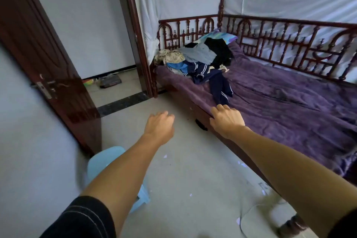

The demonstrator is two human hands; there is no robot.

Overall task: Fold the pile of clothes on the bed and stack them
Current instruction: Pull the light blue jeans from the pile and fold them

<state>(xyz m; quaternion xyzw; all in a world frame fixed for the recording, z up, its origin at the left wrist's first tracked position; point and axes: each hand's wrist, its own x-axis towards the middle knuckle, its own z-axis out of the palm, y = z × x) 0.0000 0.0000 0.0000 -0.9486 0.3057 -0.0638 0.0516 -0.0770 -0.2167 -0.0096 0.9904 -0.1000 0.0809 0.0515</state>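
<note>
Lying heaped at the head end of the bed, about 12 o'clock from both hands, the pile of clothes is untouched: nothing folded, no stack started. Mixed pieces: grey top, black garment, patterned cream cloth on the 9 o'clock side, blue bits underneath, pillow behind at 1 o'clock. Navy striped garment spills out toward 6 o'clock, its leg end just at 12 o'clock of the right hand. Everything looks light, soft and limp, so it will drape and sag; pieces are likely tangled, so one pull may drag neighbours. Best hold, my guess: pinch the navy garment at cuff or waistband, lift it clear, spread it on the bare purple blanket at 3 o'clock of the pile. Right hand: fingers loosely bent at the blanket's near edge, appears to touch it, holds nothing; apart from the navy leg as far as I can tell. Left hand: over the floor at 9 o'clock of the right hand, fingers loosely curled, empty
</note>
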